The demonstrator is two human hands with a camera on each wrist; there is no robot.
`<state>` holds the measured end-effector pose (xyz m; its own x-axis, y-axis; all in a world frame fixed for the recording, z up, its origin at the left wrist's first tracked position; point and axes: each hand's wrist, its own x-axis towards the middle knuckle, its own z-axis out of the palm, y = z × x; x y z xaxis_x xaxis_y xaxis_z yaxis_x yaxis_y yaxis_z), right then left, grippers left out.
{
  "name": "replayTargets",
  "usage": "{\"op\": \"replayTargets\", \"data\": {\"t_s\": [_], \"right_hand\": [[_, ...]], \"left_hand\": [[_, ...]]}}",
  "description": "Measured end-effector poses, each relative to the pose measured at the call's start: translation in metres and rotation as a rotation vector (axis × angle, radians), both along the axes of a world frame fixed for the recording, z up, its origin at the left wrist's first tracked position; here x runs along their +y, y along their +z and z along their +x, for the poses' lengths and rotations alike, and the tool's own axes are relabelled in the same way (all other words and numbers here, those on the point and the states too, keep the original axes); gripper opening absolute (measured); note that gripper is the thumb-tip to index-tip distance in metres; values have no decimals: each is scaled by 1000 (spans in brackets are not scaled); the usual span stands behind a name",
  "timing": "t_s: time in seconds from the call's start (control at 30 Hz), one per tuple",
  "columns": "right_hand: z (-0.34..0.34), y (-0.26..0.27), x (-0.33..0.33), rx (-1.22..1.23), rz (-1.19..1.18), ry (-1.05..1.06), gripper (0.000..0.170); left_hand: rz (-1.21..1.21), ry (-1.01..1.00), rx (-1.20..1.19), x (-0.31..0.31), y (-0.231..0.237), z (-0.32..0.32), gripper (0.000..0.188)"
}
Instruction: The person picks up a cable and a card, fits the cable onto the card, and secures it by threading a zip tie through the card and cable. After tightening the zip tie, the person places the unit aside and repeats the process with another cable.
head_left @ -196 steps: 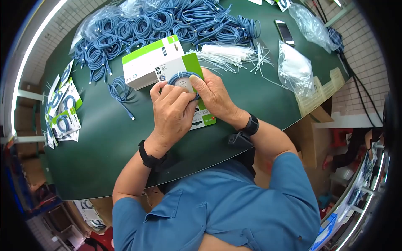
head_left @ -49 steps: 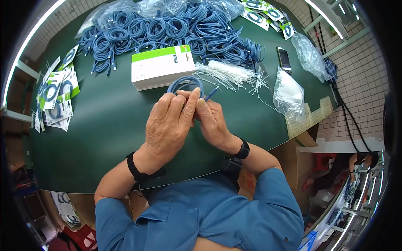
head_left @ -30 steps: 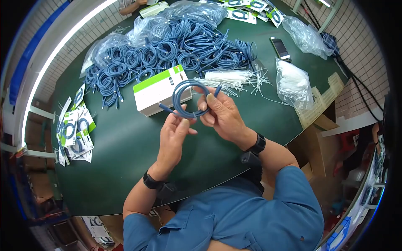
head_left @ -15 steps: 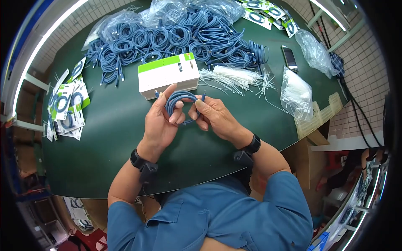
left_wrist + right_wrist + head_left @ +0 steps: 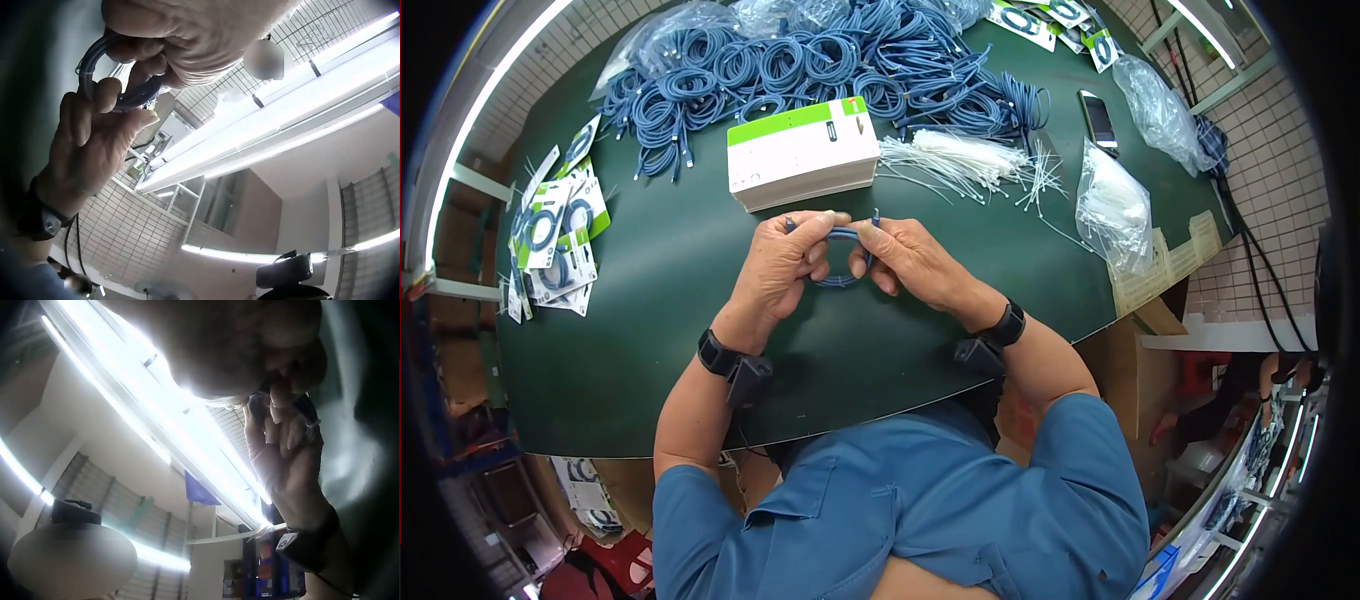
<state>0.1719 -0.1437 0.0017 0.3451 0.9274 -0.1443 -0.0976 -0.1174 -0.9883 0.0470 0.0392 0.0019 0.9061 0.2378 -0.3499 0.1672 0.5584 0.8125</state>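
Note:
Both hands hold a coiled blue cable (image 5: 837,282) up in front of the body, over the dark green table (image 5: 630,330). My left hand (image 5: 778,262) grips the coil's left side, thumb on top. On the right side, my right hand (image 5: 915,260) pinches it between thumb and fingers. One cable end with a plug stands up beside each hand. In the left wrist view the cable loop (image 5: 86,69) runs between the two hands, with a thin tie around it. The right wrist view is dark, and the fingers hide most of the coil.
A white and green box (image 5: 800,158) stands just beyond the hands. Behind it lies a heap of blue cables (image 5: 800,70). White cable ties (image 5: 970,160), a bag of ties (image 5: 1114,210) and a phone (image 5: 1098,122) lie rightward. Carded cables (image 5: 555,240) are piled left.
The card held with the cable several seconds ago is out of the hands. The coil was turned and spread between the hands, and the left hand has shifted its hold on it.

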Motion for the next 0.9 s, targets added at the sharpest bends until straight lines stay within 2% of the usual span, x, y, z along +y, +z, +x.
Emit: {"op": "replayTargets", "data": {"t_s": [0.13, 0.23, 0.33, 0.4, 0.53, 0.6, 0.67, 0.7, 0.77, 0.9], "right_hand": [[2, -3, 0, -90, -46, 56, 48], [0, -4, 3, -103, -40, 75, 47], [-3, -6, 6, -90, -11, 71, 44], [2, -8, 8, -197, 36, 137, 41], [12, -6, 5, -304, 19, 257, 38], [13, -1, 2, -322, -1, 295, 37], [14, 11, 0, -275, -158, 366, 38], [13, 11, -1, -252, -237, 404, 39], [6, -2, -1, -279, -212, 387, 39], [2, -8, 4, -380, -159, 382, 40]], "left_hand": [[44, 74, -2, -7, 0, 2, 23], [164, 109, 47, -7, -6, 3, 26], [93, 44, 16, 1, -5, 0, 27], [61, 8, 13, 1, -1, -1, 28], [226, -77, 26, -10, 6, 0, 36], [400, -163, -51, -7, -1, -4, 37], [482, -221, -82, -9, -5, -7, 37], [661, -210, -34, -11, -4, -10, 37], [1012, -179, 58, -16, -4, -16, 38], [1005, -113, 19, -16, -16, -23, 33]]}}
